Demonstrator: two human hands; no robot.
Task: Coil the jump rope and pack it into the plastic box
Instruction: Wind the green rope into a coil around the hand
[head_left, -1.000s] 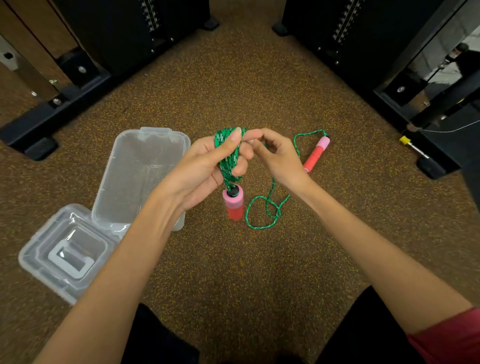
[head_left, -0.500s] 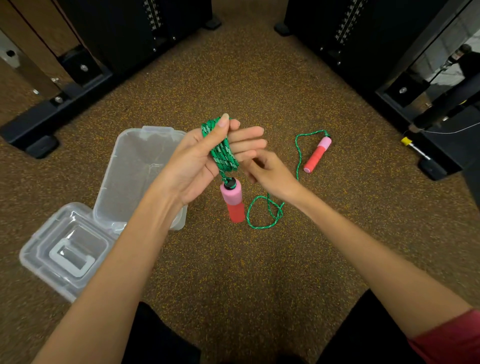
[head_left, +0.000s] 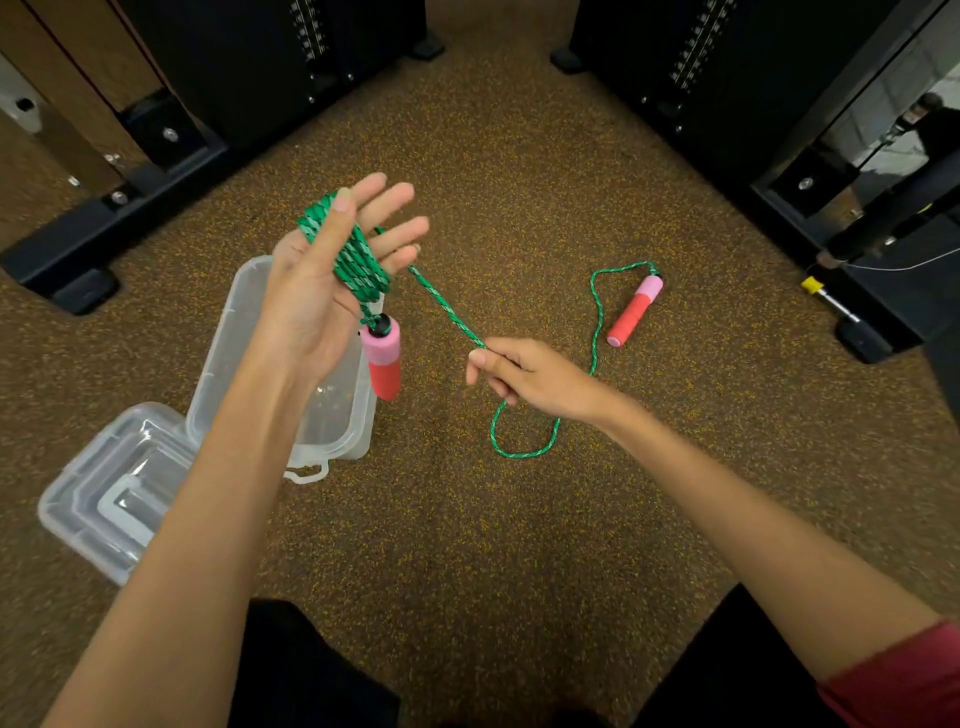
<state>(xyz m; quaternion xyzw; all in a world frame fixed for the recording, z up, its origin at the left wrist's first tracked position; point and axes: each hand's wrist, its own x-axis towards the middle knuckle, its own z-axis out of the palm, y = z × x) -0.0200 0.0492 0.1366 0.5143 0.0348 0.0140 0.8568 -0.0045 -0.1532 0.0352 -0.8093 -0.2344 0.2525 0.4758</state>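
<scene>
My left hand (head_left: 317, 306) is raised with its fingers straight, and several turns of the green jump rope (head_left: 359, 261) are wound around it, the thumb lying over them. One pink-and-red handle (head_left: 383, 358) hangs below that hand. A taut stretch of rope runs down to my right hand (head_left: 530, 379), which pinches it. From there the rope loops on the floor and leads to the second handle (head_left: 635, 310) lying at the right. The clear plastic box (head_left: 228, 353) stands open under my left forearm, partly hidden by it.
The box's clear lid (head_left: 109, 499) lies beside it at the lower left. Black gym machine bases (head_left: 119, 208) stand at the back left, and another machine base (head_left: 852, 291) at the right, on a brown speckled floor. My knees are at the bottom edge.
My left hand rose and moved left with the coil. My right hand dropped down and right, drawing a stretch of rope taut; the loose loop on the floor got smaller.
</scene>
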